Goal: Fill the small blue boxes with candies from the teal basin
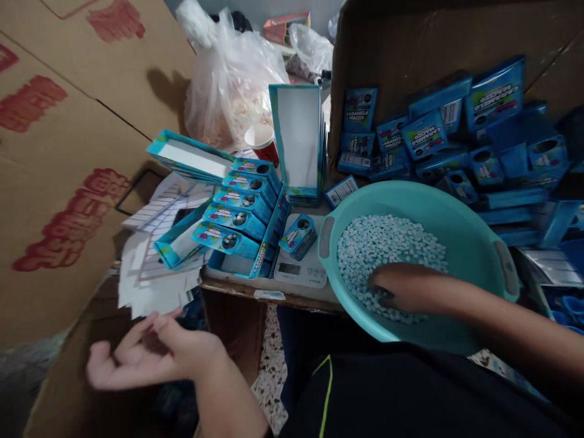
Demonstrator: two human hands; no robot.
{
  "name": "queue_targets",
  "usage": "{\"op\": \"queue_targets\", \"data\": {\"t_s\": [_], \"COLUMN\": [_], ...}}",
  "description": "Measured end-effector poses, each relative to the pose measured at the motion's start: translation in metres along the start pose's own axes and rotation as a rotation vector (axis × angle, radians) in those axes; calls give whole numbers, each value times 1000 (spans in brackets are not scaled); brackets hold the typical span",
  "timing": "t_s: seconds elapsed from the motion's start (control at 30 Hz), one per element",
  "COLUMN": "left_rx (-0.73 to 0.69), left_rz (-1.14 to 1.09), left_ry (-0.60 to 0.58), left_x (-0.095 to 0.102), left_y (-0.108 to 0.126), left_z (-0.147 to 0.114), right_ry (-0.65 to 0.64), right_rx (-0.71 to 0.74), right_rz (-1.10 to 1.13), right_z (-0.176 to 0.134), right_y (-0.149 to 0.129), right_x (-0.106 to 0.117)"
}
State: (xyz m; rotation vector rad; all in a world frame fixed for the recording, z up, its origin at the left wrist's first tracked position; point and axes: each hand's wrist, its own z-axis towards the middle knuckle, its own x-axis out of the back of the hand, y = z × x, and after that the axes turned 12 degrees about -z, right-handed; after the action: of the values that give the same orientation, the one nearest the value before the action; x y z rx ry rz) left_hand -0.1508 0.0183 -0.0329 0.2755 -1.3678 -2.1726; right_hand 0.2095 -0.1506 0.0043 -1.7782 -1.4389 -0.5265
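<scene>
My right hand (401, 289) reaches into a teal basin (469, 243), its fingers sunk among small pale-blue candies (387, 237); whether they grip any is hidden. To the left, my left hand (155, 353) hangs palm up below the table edge, fingers loosely bent and nothing visible in them. A small blue candy box (298, 236) with a round window rests on a white digital scale (301, 267) beside the basin. Left of the scale, several similar boxes (235, 216) lie in a row in a blue display tray (262, 261).
Behind the basin, a large cardboard carton (383, 48) holds many blue packages. Empty display trays (298, 134) stand behind the scale, near a paper cup (261, 137) and a plastic bag (228, 79). Paper sheets (146, 274) overhang the table's left edge.
</scene>
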Motion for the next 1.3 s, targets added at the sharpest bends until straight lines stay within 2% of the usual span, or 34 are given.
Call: {"op": "queue_targets", "data": {"t_s": [0.07, 0.1, 0.37, 0.53, 0.77, 1.0, 1.13, 1.2, 1.3], "left_rx": [-90, -100, 52, 126, 172, 190, 188, 179, 171], "left_rz": [-43, -49, -182, -169, -127, -99, -63, -40, -10], "left_ry": [128, 142, 36, -14, -76, -79, -93, -94, -102], "left_x": [-10, -15, -64, -75, -73, -73, -72, -71, -71], "left_y": [-10, -16, -70, -91, -87, -82, -80, -79, -78], "left_z": [4, 5, 14, 11, 11, 10, 9, 9, 9], "right_ry": [-19, -23, -48, -61, -15, -87, -80, -22, 154], "right_rx": [-13, -20, -32, -20, -93, -127, -149, -147, -74], "right_rz": [-21, -25, 3, 56, -9, 11, -21, -43, -116], "right_z": [1, 1, 3, 2, 0, 1, 4, 5, 4], "right_y": [0, 0, -1, -3, -13, -14, -15, -15, -15], "right_x": [2, 2, 3, 8, 8, 5, 15, 26, 51]}}
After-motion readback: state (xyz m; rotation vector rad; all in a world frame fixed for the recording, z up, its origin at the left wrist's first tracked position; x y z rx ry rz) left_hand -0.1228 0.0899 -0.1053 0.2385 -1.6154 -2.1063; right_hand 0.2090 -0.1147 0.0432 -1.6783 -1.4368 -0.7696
